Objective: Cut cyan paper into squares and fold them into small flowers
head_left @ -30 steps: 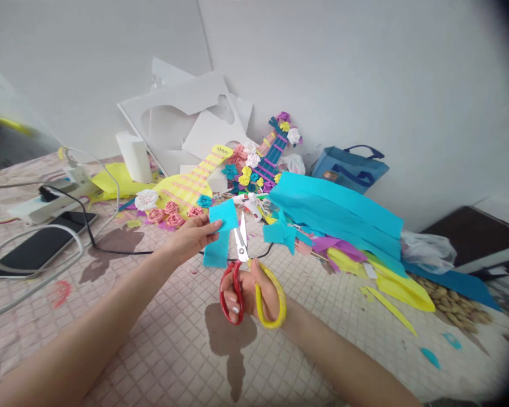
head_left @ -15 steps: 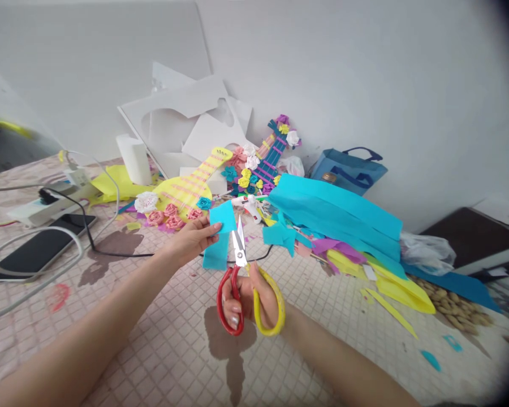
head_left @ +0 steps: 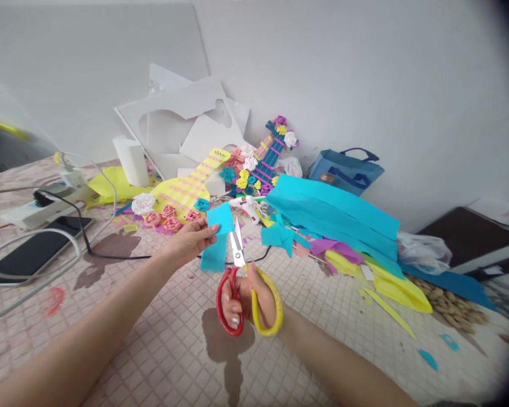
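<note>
One flat black phone (head_left: 38,249) is laid well to the left of the metal-bladed scissors (head_left: 238,257) with one red and one yellow looped handle, and a long white power strip (head_left: 25,216) is set behind it. A yellow guitar-shaped cutout (head_left: 186,189), banded in pink and edged with crumpled-paper flowers, is placed beyond the scissors to the left.

Just left of the blades, a small square of turquoise paper (head_left: 220,217) is held up by the left hand (head_left: 195,236), its thumb and fingers clamped together on the square's near left corner. Below that hand, a turquoise paper strip (head_left: 214,255) is seen; whether it is joined to the square cannot be told.

The scissors are gripped by the right hand (head_left: 258,291), with fingers curled through the red loop and the thumb through the yellow one. The blades are pointed up and away, slightly parted, near the square's right edge; whether they are touching it cannot be told.

Beyond the scissors, a white glue gun (head_left: 249,209) is laid. To their right, cut turquoise paper pieces (head_left: 282,234) are scattered, then a large folded turquoise sheet (head_left: 331,203) is spread. Farthest right, a heap of brown peanuts (head_left: 453,305) is piled beside crumpled clear plastic (head_left: 426,251).
</note>
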Available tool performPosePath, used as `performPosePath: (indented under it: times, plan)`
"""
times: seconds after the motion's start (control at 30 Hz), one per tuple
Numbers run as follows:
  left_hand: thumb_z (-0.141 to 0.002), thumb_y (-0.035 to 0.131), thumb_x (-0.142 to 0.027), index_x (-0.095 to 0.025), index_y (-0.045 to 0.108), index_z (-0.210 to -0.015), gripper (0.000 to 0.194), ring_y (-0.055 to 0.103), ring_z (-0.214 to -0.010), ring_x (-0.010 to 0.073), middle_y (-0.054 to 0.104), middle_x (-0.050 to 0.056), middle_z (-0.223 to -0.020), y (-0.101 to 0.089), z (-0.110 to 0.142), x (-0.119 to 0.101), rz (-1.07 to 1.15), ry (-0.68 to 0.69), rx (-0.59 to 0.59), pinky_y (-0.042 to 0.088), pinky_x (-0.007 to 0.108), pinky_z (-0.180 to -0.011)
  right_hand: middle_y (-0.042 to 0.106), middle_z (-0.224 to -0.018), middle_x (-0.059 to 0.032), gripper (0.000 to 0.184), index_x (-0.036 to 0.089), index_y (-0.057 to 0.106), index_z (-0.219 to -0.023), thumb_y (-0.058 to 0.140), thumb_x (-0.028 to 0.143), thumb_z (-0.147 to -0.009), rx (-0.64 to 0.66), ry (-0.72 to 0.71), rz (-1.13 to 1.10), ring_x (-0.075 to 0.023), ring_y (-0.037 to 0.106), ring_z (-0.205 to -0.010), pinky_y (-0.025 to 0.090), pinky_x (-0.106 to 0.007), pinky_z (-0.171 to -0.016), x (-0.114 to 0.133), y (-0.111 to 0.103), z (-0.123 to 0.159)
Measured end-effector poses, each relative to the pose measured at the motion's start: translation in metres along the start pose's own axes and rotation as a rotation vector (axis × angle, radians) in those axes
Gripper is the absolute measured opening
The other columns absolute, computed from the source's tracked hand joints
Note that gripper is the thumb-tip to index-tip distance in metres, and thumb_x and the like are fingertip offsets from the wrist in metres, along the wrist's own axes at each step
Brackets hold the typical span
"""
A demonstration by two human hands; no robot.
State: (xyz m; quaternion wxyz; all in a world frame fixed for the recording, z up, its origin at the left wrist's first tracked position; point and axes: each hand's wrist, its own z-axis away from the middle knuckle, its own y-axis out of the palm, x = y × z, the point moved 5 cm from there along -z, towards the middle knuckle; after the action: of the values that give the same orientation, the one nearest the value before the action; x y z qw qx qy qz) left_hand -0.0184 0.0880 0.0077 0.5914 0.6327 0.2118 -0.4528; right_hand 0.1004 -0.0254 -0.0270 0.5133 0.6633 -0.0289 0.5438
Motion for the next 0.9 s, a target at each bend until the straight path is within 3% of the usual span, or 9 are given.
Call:
performPosePath:
  times: [0.2,0.6,0.9]
  plan:
    - [-0.059,0.082,-0.009,-0.013,0.068,-0.079,0.025,0.06,-0.06,0.0073,0.066,0.0,-0.073,-0.0005,0.0,-0.0009,-0.013,0.007,-0.015,0.05,0.017,-0.056,0.038,-0.048,0.006,0.071,0.017,0.047,-0.069,0.025,0.085,-0.072,-0.003,-0.01,-0.011,-0.0093,0.041,-0.041,0.033,-0.024,-0.044,0.0006,0.0022,0.0002]
    - [-0.056,0.084,-0.013,-0.013,0.067,-0.073,0.024,0.057,-0.059,0.006,0.063,-0.002,-0.07,-0.0049,-0.0039,-0.0024,-0.024,0.037,0.01,0.05,0.015,-0.055,0.036,-0.043,0.0083,0.066,0.018,0.046,-0.064,0.044,0.084,-0.066,-0.054,-0.016,-0.024,-0.0073,0.037,-0.035,0.03,-0.021,-0.037,-0.0056,-0.0047,-0.0023]
    - [-0.051,0.088,-0.016,-0.013,0.065,-0.069,0.029,0.055,-0.056,0.005,0.06,-0.004,-0.064,-0.0036,-0.0027,-0.0025,-0.042,0.0,0.003,0.049,0.015,-0.055,0.041,-0.046,0.0059,0.074,0.016,0.052,-0.067,0.04,0.088,-0.062,-0.064,0.001,-0.038,-0.0092,0.043,-0.04,0.036,-0.024,-0.043,-0.0035,-0.0013,-0.0017]
